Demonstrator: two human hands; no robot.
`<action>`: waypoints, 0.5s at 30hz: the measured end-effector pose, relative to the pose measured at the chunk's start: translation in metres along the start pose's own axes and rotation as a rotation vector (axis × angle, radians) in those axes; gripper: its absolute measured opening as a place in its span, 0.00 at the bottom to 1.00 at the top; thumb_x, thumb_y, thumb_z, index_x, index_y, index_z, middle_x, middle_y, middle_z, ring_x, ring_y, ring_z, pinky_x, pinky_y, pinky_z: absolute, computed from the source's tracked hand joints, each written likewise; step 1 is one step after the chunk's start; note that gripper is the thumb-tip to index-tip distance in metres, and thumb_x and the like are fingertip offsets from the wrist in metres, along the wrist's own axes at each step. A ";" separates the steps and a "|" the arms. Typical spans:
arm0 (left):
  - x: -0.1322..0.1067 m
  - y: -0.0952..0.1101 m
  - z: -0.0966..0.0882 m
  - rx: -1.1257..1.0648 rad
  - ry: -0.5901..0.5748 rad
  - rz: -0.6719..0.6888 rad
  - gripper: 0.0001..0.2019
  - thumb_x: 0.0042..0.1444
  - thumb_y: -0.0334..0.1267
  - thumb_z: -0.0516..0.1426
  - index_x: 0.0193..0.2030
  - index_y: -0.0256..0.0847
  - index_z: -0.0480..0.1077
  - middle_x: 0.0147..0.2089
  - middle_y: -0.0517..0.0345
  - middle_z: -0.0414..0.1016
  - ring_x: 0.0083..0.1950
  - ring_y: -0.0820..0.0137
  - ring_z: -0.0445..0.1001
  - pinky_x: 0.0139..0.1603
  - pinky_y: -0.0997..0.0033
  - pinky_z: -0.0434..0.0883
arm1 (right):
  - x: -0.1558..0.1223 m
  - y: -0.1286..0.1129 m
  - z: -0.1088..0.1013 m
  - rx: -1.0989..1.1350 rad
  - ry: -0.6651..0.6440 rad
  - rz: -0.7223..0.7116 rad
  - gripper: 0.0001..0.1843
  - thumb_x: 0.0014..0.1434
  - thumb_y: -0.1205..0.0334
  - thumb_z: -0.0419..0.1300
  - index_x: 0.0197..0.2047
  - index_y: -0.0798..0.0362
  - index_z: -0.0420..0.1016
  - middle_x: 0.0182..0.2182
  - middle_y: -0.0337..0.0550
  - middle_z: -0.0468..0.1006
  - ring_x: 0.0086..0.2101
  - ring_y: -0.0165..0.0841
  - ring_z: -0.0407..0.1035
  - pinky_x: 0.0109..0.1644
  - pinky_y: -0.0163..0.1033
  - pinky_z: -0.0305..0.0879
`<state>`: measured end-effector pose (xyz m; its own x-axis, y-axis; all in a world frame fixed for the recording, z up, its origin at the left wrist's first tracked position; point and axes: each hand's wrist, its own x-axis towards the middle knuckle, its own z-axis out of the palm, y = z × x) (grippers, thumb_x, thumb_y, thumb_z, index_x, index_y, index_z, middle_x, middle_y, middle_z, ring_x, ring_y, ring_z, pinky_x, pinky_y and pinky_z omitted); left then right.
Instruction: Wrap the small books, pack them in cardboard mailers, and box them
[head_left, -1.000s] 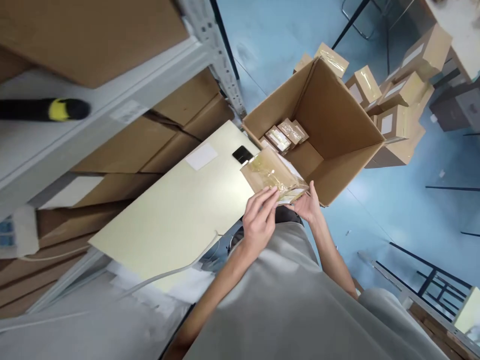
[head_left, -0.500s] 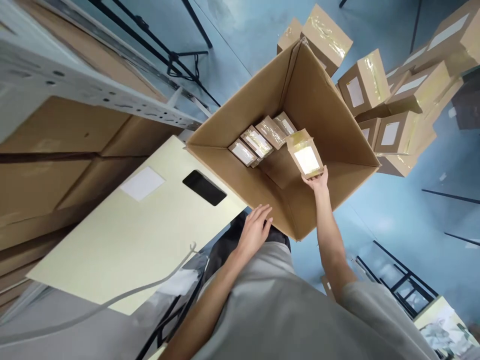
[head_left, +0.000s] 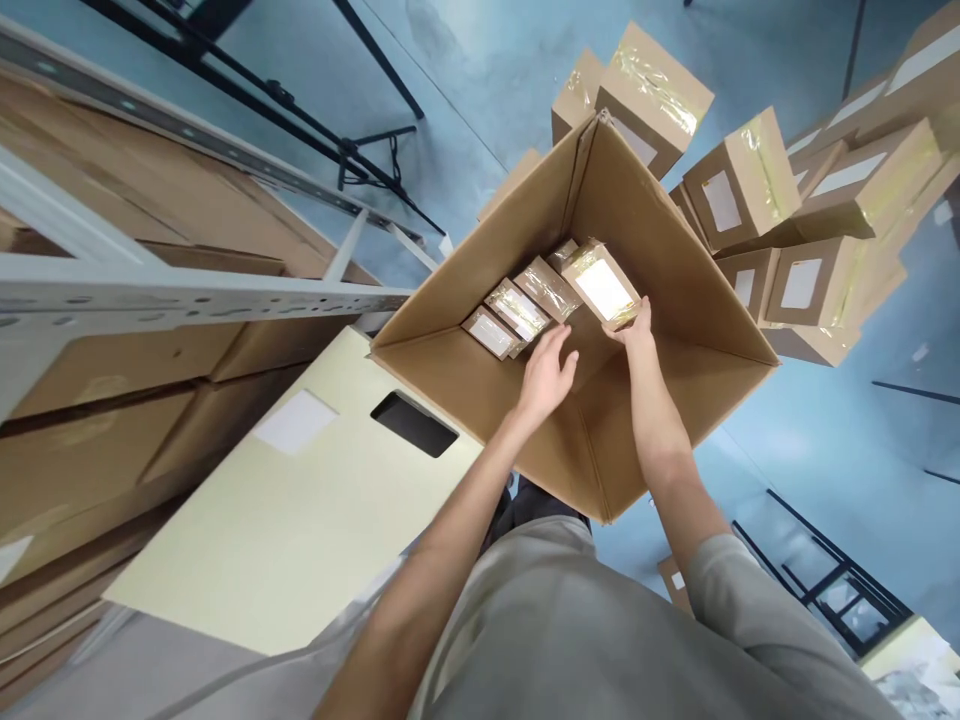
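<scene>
Inside a large open cardboard carton [head_left: 679,290], my right hand [head_left: 634,325] grips the near end of a small cardboard box [head_left: 602,284] with a white label and yellowish tape. Several similar small boxes [head_left: 516,308] stand in a row along the carton's left wall; the held box partly covers the farthest of them. My left hand [head_left: 550,375] reaches in over the carton's near left wall, fingers stretched out and holding nothing. Its fingertips are close to the row of small boxes; whether they touch one I cannot tell.
To the left is a pale yellow board [head_left: 300,540] with a black phone [head_left: 414,423] and a white paper [head_left: 296,421] on it. A metal rack [head_left: 202,300] holds cardboard boxes beyond. Taped boxes [head_left: 750,180] are stacked on the blue floor at the right. A black stand [head_left: 349,150] is at the upper left.
My left hand has moved from outside the carton's near edge to inside it, by the small boxes. My right hand has brought the held box slightly farther in, over the row's far end.
</scene>
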<state>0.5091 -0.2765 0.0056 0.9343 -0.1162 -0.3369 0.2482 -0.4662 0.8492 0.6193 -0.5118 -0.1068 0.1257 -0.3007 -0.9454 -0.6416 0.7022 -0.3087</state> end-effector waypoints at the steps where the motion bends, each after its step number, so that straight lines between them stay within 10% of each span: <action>1: 0.029 -0.008 0.003 -0.012 0.019 -0.010 0.28 0.75 0.40 0.59 0.79 0.39 0.70 0.83 0.38 0.69 0.85 0.49 0.66 0.88 0.43 0.61 | -0.001 -0.001 0.001 0.008 0.007 0.014 0.28 0.76 0.28 0.54 0.50 0.45 0.77 0.45 0.44 0.84 0.53 0.44 0.82 0.54 0.64 0.86; 7: 0.159 -0.047 0.022 -0.056 -0.031 -0.102 0.42 0.63 0.35 0.69 0.82 0.32 0.64 0.89 0.32 0.54 0.91 0.44 0.50 0.92 0.43 0.49 | -0.009 0.001 0.000 0.022 0.023 0.042 0.29 0.73 0.26 0.60 0.51 0.45 0.78 0.43 0.46 0.84 0.54 0.47 0.82 0.58 0.66 0.85; 15: 0.201 -0.057 0.014 0.007 -0.100 -0.162 0.41 0.62 0.27 0.65 0.82 0.27 0.65 0.85 0.34 0.64 0.88 0.47 0.61 0.92 0.48 0.51 | -0.003 -0.009 0.003 0.074 -0.032 0.046 0.35 0.72 0.26 0.63 0.60 0.49 0.77 0.54 0.55 0.83 0.66 0.53 0.76 0.64 0.72 0.80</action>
<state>0.6792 -0.2857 -0.1162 0.8521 -0.1260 -0.5081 0.3911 -0.4919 0.7779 0.6269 -0.5152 -0.1014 0.1225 -0.2475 -0.9611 -0.5898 0.7607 -0.2710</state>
